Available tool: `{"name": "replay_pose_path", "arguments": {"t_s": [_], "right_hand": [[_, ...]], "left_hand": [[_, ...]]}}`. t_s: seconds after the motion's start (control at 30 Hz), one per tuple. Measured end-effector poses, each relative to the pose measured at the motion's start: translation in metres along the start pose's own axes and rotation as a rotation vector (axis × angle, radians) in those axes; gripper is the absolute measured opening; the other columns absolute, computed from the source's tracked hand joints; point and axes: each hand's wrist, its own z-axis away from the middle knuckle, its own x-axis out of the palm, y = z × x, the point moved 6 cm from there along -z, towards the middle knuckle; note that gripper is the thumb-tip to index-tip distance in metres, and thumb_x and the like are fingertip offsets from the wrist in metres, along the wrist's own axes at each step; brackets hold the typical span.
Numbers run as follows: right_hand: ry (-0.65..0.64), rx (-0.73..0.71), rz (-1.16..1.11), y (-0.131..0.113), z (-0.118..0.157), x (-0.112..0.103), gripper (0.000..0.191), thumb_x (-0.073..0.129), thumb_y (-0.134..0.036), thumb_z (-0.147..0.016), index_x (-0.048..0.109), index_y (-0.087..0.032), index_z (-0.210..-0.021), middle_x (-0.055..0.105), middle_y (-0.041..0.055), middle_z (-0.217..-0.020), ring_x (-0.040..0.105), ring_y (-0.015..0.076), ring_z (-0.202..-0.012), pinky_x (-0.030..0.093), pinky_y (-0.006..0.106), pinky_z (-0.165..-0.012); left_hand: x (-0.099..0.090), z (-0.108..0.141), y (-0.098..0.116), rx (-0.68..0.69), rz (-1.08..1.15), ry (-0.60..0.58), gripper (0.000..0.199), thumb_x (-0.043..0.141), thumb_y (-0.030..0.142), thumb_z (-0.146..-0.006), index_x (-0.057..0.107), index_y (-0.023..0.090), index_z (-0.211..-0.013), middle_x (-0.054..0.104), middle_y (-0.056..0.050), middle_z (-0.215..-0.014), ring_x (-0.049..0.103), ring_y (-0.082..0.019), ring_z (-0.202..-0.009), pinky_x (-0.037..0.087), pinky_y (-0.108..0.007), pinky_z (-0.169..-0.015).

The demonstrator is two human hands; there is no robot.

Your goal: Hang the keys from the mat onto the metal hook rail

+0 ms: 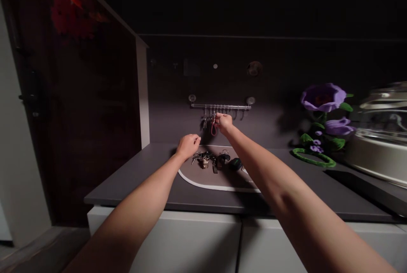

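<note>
My right hand point(224, 121) is closed in a pinch at the hook rail point(222, 107) on the wall. From its fingers hangs a key ring with a reddish-pink loop strap point(213, 129); whether the ring sits on a hook I cannot tell. Just left of it, a small bunch of keys point(205, 122) dangles from the rail. My left hand point(188, 145) hovers over the left end of a mat with a white rim point(219, 187), fingers curled in, their inside hidden. Several keys and key fobs point(211, 160) lie on the mat, with a dark round case point(235, 164) beside them.
Purple felt flowers point(323, 98) with a green ring base stand on the right of the dark counter point(133, 175). Behind them is a cream container with a clear lid point(378, 150). White cabinet fronts point(190, 239) lie below, and a dark door point(85, 116) is at left.
</note>
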Motion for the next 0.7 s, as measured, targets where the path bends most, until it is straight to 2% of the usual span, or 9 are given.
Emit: {"name": "replay_pose_path", "arguments": {"t_s": [0.2,0.43,0.7], "right_hand": [[0.038,0.046,-0.051,0.008,-0.005,0.004,0.013,0.049,-0.008,-0.077,0.047,-0.014,-0.066,0.050,-0.0034,-0.054,0.049,0.0053,-0.045,0.050,0.024,-0.053],[0.042,0.048,-0.033,0.016,-0.010,-0.003,0.013,0.048,-0.007,-0.076,0.047,-0.015,-0.066,0.051,-0.0036,-0.051,0.050,0.0059,-0.045,0.049,0.022,-0.051],[0.008,0.034,0.106,0.018,-0.007,-0.010,0.013,0.045,-0.003,-0.071,0.048,-0.014,-0.064,0.050,-0.0034,-0.047,0.049,0.0068,-0.042,0.045,0.020,-0.045]], "left_hand": [[0.002,0.000,0.000,0.002,0.001,-0.033,0.030,0.039,0.029,-0.084,0.066,0.017,-0.078,0.064,-0.007,-0.074,0.055,-0.016,-0.069,0.032,-0.025,-0.062],[0.003,-0.001,-0.004,-0.007,0.039,-0.047,0.030,0.041,0.030,-0.082,0.066,0.017,-0.075,0.064,-0.007,-0.072,0.053,-0.015,-0.066,0.030,-0.025,-0.059],[0.007,0.000,-0.018,-0.117,0.178,-0.028,0.027,0.045,0.030,-0.078,0.065,0.015,-0.068,0.062,-0.004,-0.066,0.050,-0.012,-0.060,0.030,-0.023,-0.056]]}}
